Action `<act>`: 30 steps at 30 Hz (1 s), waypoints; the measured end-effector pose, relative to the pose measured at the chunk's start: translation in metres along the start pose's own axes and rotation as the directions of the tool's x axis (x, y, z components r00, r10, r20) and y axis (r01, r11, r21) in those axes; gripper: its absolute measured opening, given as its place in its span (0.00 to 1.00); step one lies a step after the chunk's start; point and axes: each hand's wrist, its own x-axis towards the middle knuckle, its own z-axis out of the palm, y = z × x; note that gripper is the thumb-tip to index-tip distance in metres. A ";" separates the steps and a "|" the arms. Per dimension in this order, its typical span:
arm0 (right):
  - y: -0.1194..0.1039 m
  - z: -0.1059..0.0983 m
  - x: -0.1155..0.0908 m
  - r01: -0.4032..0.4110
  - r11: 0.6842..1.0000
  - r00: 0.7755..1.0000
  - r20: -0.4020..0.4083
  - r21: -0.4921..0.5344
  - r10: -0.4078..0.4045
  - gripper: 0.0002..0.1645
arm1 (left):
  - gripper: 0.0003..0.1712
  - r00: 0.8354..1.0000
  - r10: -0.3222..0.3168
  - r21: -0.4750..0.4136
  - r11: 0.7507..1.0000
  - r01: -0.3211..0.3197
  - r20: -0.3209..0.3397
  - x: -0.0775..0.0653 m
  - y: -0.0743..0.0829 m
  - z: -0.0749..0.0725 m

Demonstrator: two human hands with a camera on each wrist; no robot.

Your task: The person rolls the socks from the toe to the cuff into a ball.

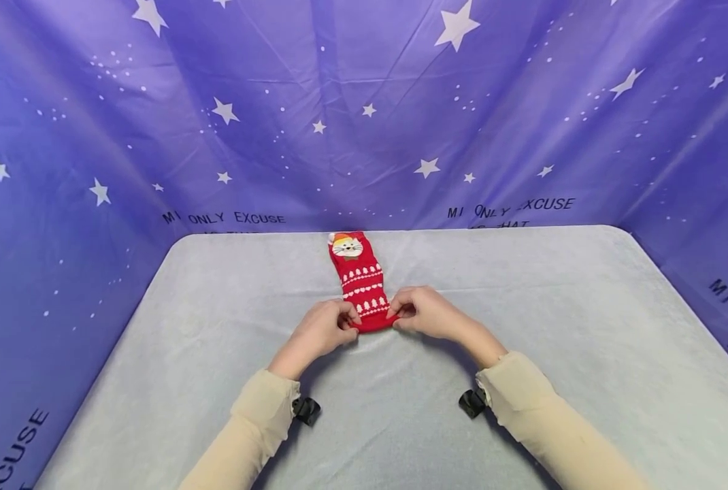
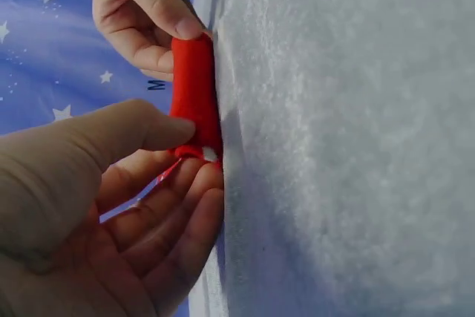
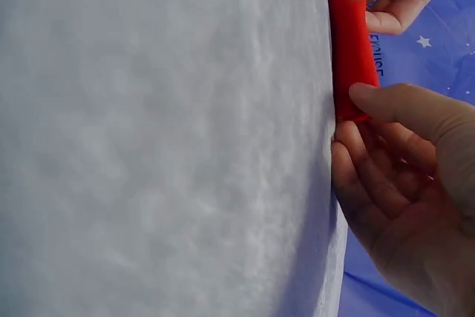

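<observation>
Head view: red patterned sock (image 1: 362, 280) lying lengthwise on the bench (image 1: 554, 306), pinched at its near corners by left grip (image 1: 326, 324) and right grip (image 1: 428, 313), each closed on fabric between thumb and fingers. For what looks like turning the near edge, keep both pinches level, move together, avoid stretching one side.

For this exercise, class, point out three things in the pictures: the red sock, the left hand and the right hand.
Red sock (image 1: 362, 280): head view, on its patterned middle.
Left hand (image 1: 320, 328): head view, on the back of it.
Right hand (image 1: 430, 314): head view, on the back of it.
</observation>
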 end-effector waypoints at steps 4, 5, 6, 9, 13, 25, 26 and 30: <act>-0.002 0.004 -0.004 -0.024 0.999 0.998 -0.052 0.027 0.026 0.06 | 0.07 0.999 -0.005 -0.032 0.999 0.004 -0.047 -0.005 -0.001 -0.001; -0.003 0.005 -0.005 -0.032 0.999 0.998 -0.058 0.042 0.034 0.06 | 0.07 0.999 -0.009 -0.054 0.999 0.006 -0.052 -0.006 -0.001 -0.001; -0.004 0.006 -0.007 -0.041 0.997 0.997 -0.060 0.067 0.045 0.06 | 0.07 0.998 -0.012 -0.081 0.997 0.007 -0.056 -0.007 -0.002 -0.001; -0.009 0.008 -0.011 -0.071 0.985 0.996 -0.048 0.160 0.080 0.06 | 0.05 0.998 -0.034 -0.175 0.984 0.025 -0.047 -0.012 -0.006 -0.002; -0.013 0.011 -0.014 -0.094 0.963 0.994 -0.023 0.252 0.103 0.05 | 0.04 0.997 -0.071 -0.262 0.963 0.062 -0.024 -0.018 -0.010 -0.002; -0.021 0.018 -0.006 -0.362 0.870 0.928 0.041 0.336 0.371 0.07 | 0.06 0.958 -0.285 -0.164 0.943 0.288 0.045 -0.010 -0.003 -0.007; -0.022 0.018 -0.005 -0.374 0.874 0.924 0.037 0.311 0.382 0.06 | 0.07 0.956 -0.289 -0.140 0.946 0.294 0.057 -0.009 -0.001 -0.008; -0.027 0.018 -0.002 -0.403 0.893 0.913 0.018 0.201 0.408 0.03 | 0.10 0.946 -0.304 -0.080 0.946 0.314 0.116 -0.003 0.003 -0.012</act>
